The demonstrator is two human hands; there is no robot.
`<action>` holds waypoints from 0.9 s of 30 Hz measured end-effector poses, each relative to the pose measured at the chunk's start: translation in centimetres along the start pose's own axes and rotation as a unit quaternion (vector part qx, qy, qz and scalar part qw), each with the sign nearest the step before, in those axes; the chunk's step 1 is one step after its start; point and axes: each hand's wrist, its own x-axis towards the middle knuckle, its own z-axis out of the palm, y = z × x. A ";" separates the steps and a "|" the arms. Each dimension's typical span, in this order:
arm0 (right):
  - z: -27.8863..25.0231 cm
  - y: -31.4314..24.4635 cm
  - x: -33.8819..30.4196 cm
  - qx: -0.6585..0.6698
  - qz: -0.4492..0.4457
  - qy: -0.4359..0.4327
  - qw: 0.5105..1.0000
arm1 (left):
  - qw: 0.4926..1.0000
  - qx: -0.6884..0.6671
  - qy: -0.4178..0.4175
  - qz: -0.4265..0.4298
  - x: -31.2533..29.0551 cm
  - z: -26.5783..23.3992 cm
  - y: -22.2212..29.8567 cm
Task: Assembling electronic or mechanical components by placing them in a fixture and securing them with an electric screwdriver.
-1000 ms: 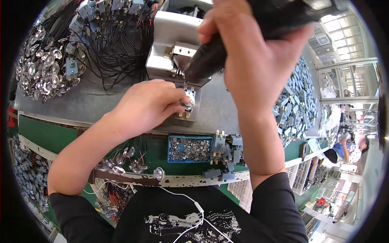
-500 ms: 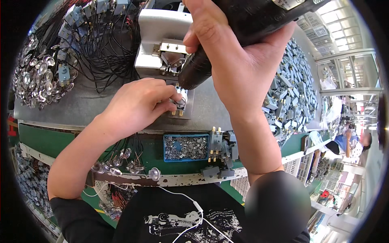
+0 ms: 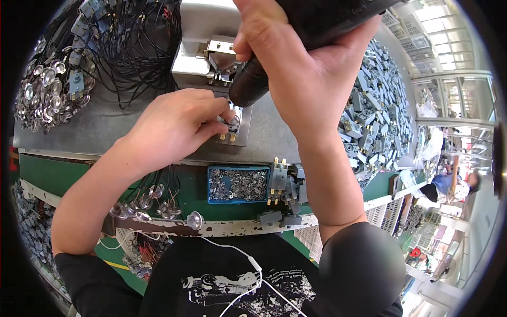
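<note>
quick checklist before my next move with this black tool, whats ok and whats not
1. Right hand wrapped around the black tool: ok.
2. Left hand at the pronged part: ok, thumb and fingertip beside it.
3. Left fingertips well clear of the tool's lower end: not ok, they look close.
4. Tool's working tip aligned on the part: cannot tell, contact point hidden.
5. Black cables away from the tool: ok, off to the left.

The tool [image 3: 322, 24] is black, the tray [image 3: 209, 185] blue, the table [image 3: 274, 145] grey and the shirt [image 3: 163, 274] black (printed in white).
</note>
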 end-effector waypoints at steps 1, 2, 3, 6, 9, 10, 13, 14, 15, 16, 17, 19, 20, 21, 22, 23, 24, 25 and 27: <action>-0.9 0.8 0.4 -0.006 -0.017 -0.034 0.999 | 1.000 -0.002 0.000 -0.001 -0.1 0.2 0.0; -1.4 1.1 0.6 -0.011 -0.035 -0.068 0.997 | 1.000 -0.006 0.007 0.006 -0.1 0.3 0.0; -1.6 1.1 0.6 -0.011 -0.033 -0.069 0.997 | 1.000 -0.010 0.014 0.012 -0.1 0.5 0.0; -1.9 1.0 0.5 -0.065 -0.031 -0.088 0.994 | 0.999 -0.005 0.032 0.036 -0.2 0.9 -0.3; -1.4 0.3 0.2 -0.050 -0.054 -0.120 0.990 | 0.999 -0.032 0.020 -0.004 -0.8 1.0 -0.3; -1.0 -0.8 -0.6 0.001 -0.026 -0.103 0.994 | 0.999 -0.035 0.017 -0.006 -1.1 1.2 -0.6; -0.9 -0.5 -0.9 0.052 0.013 -0.075 0.996 | 0.996 -0.082 0.039 -0.005 -1.7 1.9 -0.8; -1.6 -0.1 -0.4 0.043 0.020 -0.063 0.997 | 0.996 -0.072 0.052 -0.008 -1.4 1.8 -0.5; -1.8 0.7 -0.1 0.039 0.026 -0.052 0.998 | 0.996 -0.058 0.066 -0.013 -1.4 1.5 -0.6; -2.2 0.4 -0.5 0.035 0.033 -0.041 0.998 | 0.998 -0.004 0.058 0.005 -1.5 1.3 -0.7; -3.4 -0.2 -0.3 0.022 0.032 -0.028 0.999 | 0.998 -0.010 0.053 0.014 -0.8 1.0 0.2; -6.0 -2.1 -1.1 0.011 0.040 -0.010 0.999 | 0.967 0.191 0.115 0.121 -0.5 0.6 2.2; -7.1 -2.4 -1.1 -0.001 0.040 0.004 0.999 | 0.976 0.167 0.031 0.136 -0.4 1.2 2.9; -7.0 -2.1 -1.0 0.002 0.042 0.008 0.999 | 0.968 0.183 -0.033 0.168 -1.0 2.1 3.5; -6.7 -1.1 -0.3 0.004 0.043 0.012 0.999 | 0.964 0.160 -0.097 0.186 -1.4 3.0 4.0; -6.4 -0.3 0.2 0.000 0.042 0.018 0.999 | 0.956 0.133 -0.158 0.210 -1.6 3.9 4.1; -5.5 -0.3 -0.2 -0.001 0.038 0.021 0.999 | 0.955 0.139 -0.157 0.209 -1.7 4.9 4.0; -5.0 -0.5 -0.5 -0.002 0.034 0.024 0.999 | 0.945 0.149 -0.165 0.241 -1.7 5.8 3.7; -4.9 -1.1 -0.8 -0.009 0.027 0.032 0.999 | 0.933 0.161 -0.171 0.273 -1.7 7.0 3.9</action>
